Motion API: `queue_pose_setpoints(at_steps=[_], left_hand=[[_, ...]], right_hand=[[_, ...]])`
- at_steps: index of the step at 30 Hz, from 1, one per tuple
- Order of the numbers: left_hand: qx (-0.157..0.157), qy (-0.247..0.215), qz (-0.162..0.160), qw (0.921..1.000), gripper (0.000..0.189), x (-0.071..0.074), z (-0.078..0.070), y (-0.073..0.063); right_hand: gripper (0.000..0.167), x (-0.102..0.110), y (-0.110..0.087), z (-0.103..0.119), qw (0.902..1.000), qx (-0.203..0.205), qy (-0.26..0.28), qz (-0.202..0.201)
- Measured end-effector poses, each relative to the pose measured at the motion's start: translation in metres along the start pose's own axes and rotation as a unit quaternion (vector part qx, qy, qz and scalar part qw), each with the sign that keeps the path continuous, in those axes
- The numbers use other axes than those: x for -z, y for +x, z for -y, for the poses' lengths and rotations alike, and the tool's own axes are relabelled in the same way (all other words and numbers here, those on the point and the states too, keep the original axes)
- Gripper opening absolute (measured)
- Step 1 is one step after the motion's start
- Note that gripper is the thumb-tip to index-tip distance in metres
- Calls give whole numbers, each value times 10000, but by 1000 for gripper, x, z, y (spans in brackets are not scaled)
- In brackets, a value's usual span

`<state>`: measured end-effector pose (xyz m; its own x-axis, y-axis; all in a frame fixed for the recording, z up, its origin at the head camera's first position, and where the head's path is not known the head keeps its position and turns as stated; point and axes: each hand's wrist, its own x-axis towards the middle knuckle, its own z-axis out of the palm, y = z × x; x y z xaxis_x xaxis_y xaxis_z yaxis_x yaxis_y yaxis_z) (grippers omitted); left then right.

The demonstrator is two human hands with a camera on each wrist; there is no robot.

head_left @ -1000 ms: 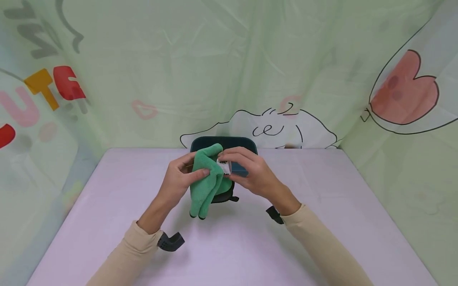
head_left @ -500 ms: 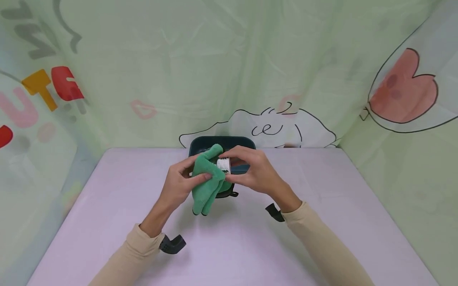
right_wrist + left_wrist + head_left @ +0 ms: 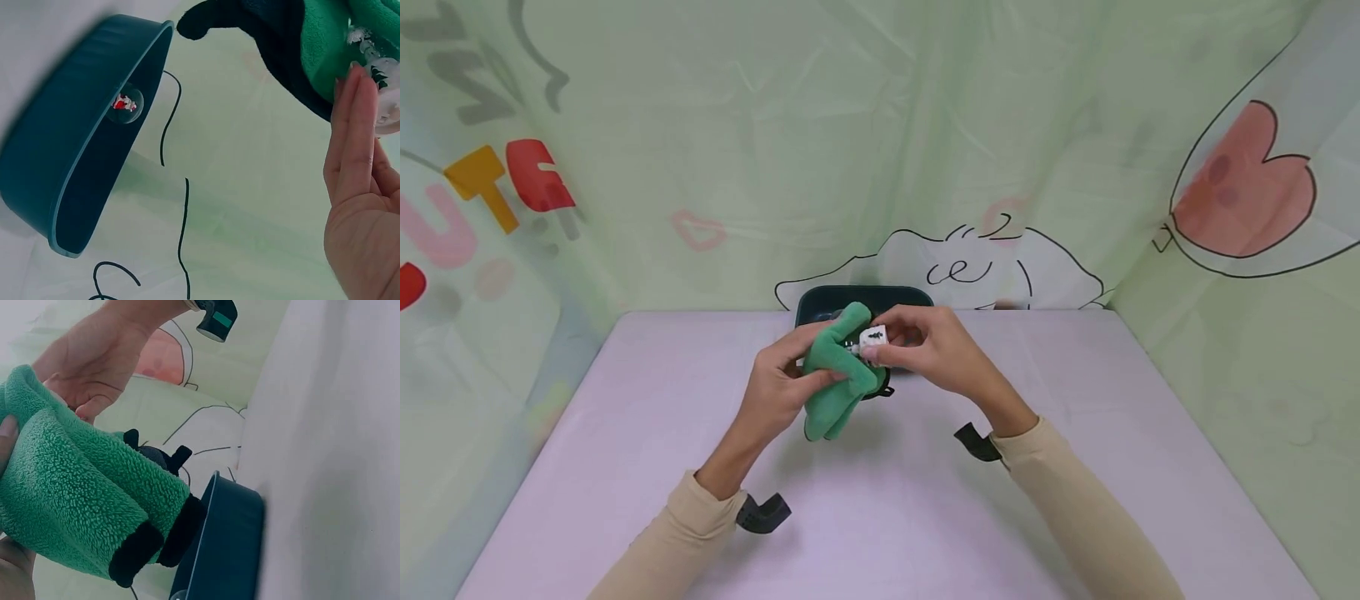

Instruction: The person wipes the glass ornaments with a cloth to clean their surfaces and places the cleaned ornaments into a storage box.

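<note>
My left hand (image 3: 784, 371) grips a folded green plush cloth (image 3: 831, 400) with black edging, thumb on the near side. Over the cloth, my right hand (image 3: 936, 346) pinches the white base of a snow globe (image 3: 874, 337), which bears a dark tree print. In the right wrist view, the fingers (image 3: 357, 125) lie along this white base, and white flakes show in the globe's clear part against the green cloth (image 3: 325, 50). Folds of cloth hide much of the clear part. From the left wrist view, the cloth (image 3: 69, 481) hangs in folds with black ends.
A dark teal tub (image 3: 865, 297) stands at the table's back edge, behind the hands. Inside it sits a clear globe (image 3: 127, 103) with a red and white figure. The pale table (image 3: 880, 517) stretches toward me, with a printed curtain (image 3: 820, 150) behind.
My right hand has turned the snow globe, so the tree print on its white base now faces up. The cloth has risen slightly and bunched around the clear part.
</note>
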<state>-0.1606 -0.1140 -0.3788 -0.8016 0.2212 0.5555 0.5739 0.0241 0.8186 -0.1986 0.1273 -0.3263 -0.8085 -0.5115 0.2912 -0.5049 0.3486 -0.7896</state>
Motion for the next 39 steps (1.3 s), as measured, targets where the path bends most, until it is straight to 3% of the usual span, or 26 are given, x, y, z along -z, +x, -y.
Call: queue_pose_setpoints(at_steps=[4,7,11,15,19,23,27,30,33,37,39], left_hand=[[43,-27,-18,10000,57,2,0,1],[121,-27,-62,9999,57,3,-1,2],[404,-171,-163,9989,57,5,-3,2],[584,-415,-235,9972,54,6,-4,3],[662,-436,-226,9966,51,8,-5,3],[881,-468,-175,9949,50,9,-4,2],[1193,-508,-134,9915,49,10,-3,2],[1380,-576,-110,9887,49,11,-4,2],[1507,-718,-142,9859,49,11,-4,3],[1575,-864,-229,9835,48,13,-5,4],[1547,-886,-225,9837,47,13,-6,5]], right_hand=[[27,-1,1,1,9996,-141,243,98],[32,-3,0,0,9985,4,521,185],[37,-5,-1,-3,9966,552,575,212],[41,-9,-1,-7,9910,1323,211,71],[47,-11,1,-12,9748,2216,-228,-73],[53,-11,5,-17,9498,3055,-644,-200],[53,-11,8,-21,9291,3583,-887,-223],[50,-11,9,-22,9229,3727,-958,-159],[51,-10,8,-22,9229,3717,-1001,-46],[56,-6,7,-21,9224,3705,-1085,82],[55,-5,7,-20,9176,3801,-1161,59]])
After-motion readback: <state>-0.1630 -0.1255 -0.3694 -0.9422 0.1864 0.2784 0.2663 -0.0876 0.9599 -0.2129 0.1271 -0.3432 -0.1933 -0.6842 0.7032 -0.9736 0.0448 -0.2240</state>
